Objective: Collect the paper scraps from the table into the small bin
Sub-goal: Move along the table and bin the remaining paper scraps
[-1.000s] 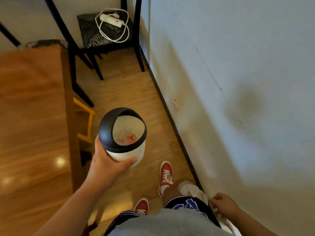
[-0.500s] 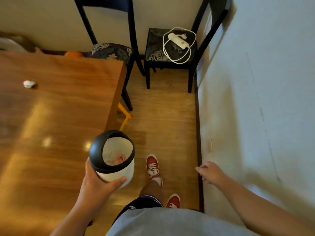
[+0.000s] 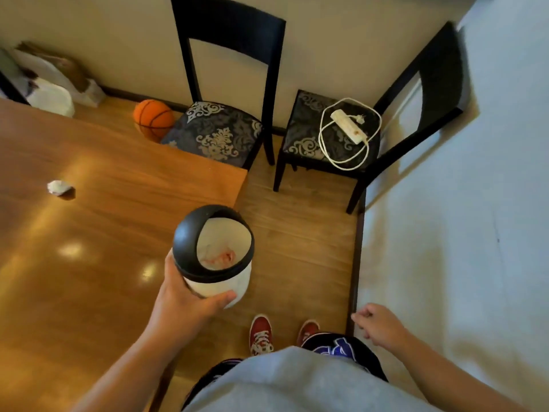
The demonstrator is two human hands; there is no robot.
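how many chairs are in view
2: one chair tucked at the table's far end, one corner chair holding a power strip. None seem hidden.

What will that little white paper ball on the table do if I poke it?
The paper scrap looks crumpled and small, so it is probably very light and would likely skid or tumble across the shiny table. Being lumpy, it probably won't roll far.

Tabletop [image 3: 89, 263] open — one scrap [image 3: 58, 186]
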